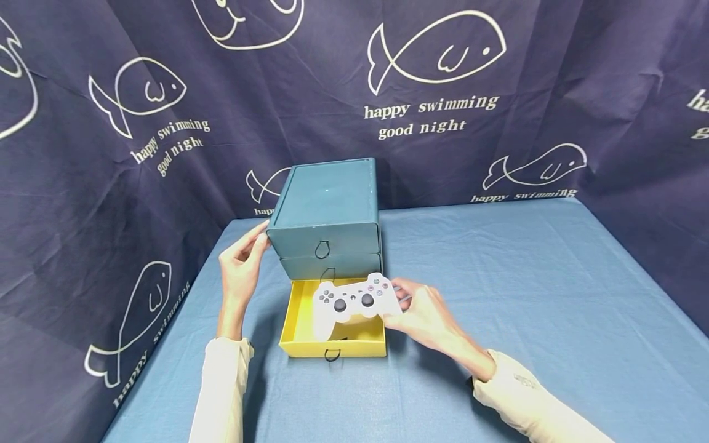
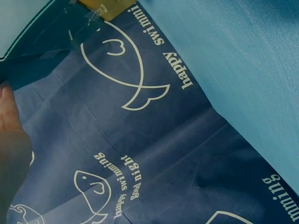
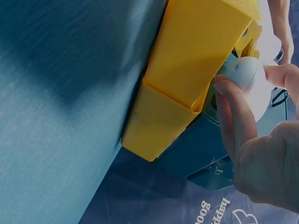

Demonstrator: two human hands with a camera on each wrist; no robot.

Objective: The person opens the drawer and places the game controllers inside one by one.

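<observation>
A white game controller [image 1: 352,301] is held over the pulled-out yellow drawer [image 1: 332,349], face up. My right hand [image 1: 425,312] pinches its right-hand grip between thumb and fingers; the right wrist view shows the rounded end of the controller [image 3: 245,72] between them. At the upper left, my left hand [image 1: 242,266] touches the left front corner of a teal drawer box [image 1: 329,197] with fairly straight fingers. Only part of that hand [image 2: 11,140] shows in the left wrist view. A small dark thing [image 1: 339,339] shows low inside the drawer, partly hidden by the controller.
The teal drawers are stacked above the yellow one, their fronts bearing dark loop pulls [image 1: 322,249]. A blue cloth [image 1: 498,295] covers the table. Dark blue curtains [image 1: 432,154] with white fish drawings stand behind and along both sides.
</observation>
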